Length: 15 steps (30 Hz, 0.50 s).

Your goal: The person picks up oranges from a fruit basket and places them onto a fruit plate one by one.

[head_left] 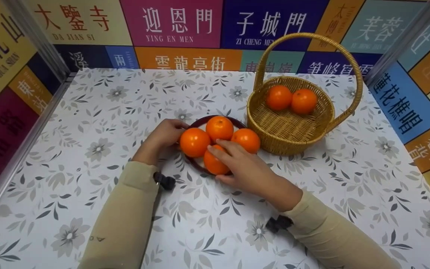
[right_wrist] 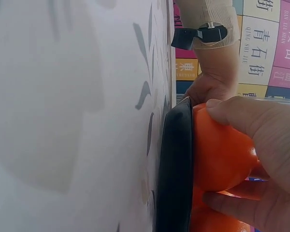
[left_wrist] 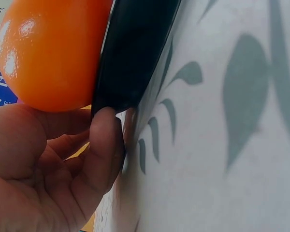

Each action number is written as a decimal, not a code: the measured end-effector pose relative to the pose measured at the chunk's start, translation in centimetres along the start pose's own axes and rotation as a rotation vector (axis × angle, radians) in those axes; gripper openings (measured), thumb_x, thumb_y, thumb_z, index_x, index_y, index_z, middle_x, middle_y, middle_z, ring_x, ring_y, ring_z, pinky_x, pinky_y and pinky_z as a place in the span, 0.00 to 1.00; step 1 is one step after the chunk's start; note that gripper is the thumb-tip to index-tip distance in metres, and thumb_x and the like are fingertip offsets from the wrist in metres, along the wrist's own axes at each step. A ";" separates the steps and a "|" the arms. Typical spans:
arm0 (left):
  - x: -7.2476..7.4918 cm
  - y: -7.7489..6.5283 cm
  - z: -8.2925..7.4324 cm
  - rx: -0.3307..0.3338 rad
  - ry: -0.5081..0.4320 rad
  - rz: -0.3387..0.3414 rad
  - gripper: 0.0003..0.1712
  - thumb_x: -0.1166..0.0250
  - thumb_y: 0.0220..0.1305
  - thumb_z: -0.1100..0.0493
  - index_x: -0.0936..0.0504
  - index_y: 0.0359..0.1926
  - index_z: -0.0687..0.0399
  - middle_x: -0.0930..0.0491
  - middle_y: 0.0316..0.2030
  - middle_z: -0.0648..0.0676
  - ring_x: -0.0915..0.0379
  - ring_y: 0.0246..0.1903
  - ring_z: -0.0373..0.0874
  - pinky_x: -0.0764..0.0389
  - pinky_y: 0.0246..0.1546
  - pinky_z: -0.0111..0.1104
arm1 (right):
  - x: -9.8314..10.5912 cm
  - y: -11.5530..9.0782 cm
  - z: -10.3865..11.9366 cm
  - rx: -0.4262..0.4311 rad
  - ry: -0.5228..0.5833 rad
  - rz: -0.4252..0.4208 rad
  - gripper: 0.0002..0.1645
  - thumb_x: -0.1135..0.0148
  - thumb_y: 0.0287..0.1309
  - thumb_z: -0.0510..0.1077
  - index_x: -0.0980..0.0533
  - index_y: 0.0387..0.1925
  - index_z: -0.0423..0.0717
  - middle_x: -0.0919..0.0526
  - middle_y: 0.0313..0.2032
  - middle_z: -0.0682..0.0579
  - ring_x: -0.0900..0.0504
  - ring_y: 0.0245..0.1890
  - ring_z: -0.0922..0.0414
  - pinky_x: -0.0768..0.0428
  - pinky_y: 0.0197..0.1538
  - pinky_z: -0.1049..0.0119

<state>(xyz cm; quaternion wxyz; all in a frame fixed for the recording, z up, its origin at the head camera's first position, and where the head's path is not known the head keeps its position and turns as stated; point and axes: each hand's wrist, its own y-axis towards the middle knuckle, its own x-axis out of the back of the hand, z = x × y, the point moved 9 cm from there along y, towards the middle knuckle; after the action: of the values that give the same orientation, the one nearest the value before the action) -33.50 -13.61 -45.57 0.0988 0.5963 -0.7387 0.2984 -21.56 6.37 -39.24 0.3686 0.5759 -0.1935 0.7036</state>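
Note:
A round dark-rimmed plate (head_left: 196, 166) on the table carries several oranges. My left hand (head_left: 165, 133) is at the plate's left edge, and the left wrist view shows its thumb and fingers pinching the dark rim (left_wrist: 135, 53) close beside an orange (left_wrist: 53, 53). From the right, my right hand (head_left: 250, 170) reaches over the plate and grips the nearest orange (head_left: 212, 163). In the right wrist view the thumb lies on one side of that orange (right_wrist: 224, 150) and the fingers on the other. Part of it is hidden under the hand.
To the plate's right stands a woven basket (head_left: 286, 147) with a tall arched handle (head_left: 356, 74). Two oranges, one left (head_left: 279, 98) and one right (head_left: 304, 101), lie at its back. Printed panels (head_left: 177, 24) wall the floral-covered table (head_left: 99, 186) at the back and sides.

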 end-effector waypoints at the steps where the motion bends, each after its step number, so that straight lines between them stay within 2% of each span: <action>1: 0.0 0.0 0.0 0.002 -0.001 0.001 0.19 0.41 0.69 0.58 0.15 0.57 0.54 0.17 0.53 0.58 0.24 0.46 0.49 0.23 0.50 0.36 | 0.0 0.0 0.0 0.001 -0.001 0.001 0.46 0.26 0.60 0.57 0.35 0.77 0.61 0.35 0.76 0.49 0.30 0.73 0.44 0.20 0.63 0.43; 15: -0.1 0.0 0.1 0.023 -0.029 0.012 0.18 0.41 0.70 0.59 0.15 0.57 0.54 0.17 0.53 0.58 0.23 0.46 0.51 0.23 0.52 0.39 | 0.8 -0.1 0.3 -0.022 -0.053 0.019 0.44 0.27 0.61 0.58 0.33 0.76 0.59 0.34 0.75 0.49 0.30 0.73 0.46 0.21 0.64 0.44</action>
<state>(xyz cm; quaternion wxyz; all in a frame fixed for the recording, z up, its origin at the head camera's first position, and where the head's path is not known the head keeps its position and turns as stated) -33.47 -13.57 -45.77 0.0792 0.5972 -0.7402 0.2988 -21.34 6.44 -38.41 0.3630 0.5884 -0.2164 0.6893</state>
